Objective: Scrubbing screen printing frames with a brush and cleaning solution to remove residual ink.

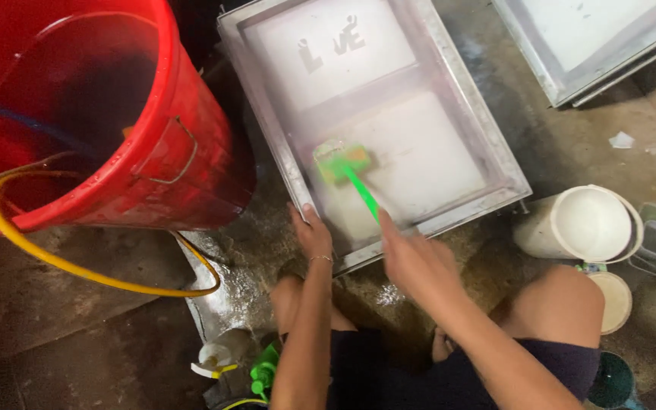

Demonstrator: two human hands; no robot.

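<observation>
Big bucket: the big red plastic bucket (115,114) stands far left of the gripping hands, with dark water and a thin yellow hose (77,266) in it.
Frame: the flat metal-edged screen frame (373,121) lies just ahead of both hands, wet and pale inside.
White tub: a round white plastic tub (582,224) on its side, right of the grip, looks empty.
Left hand: the left hand (313,235) clamps the frame's near edge; hold it firm so it can't slide.
Right hand: the right hand (415,262) is closed round the green plastic brush (347,171); scrub flat with even pushes.
</observation>
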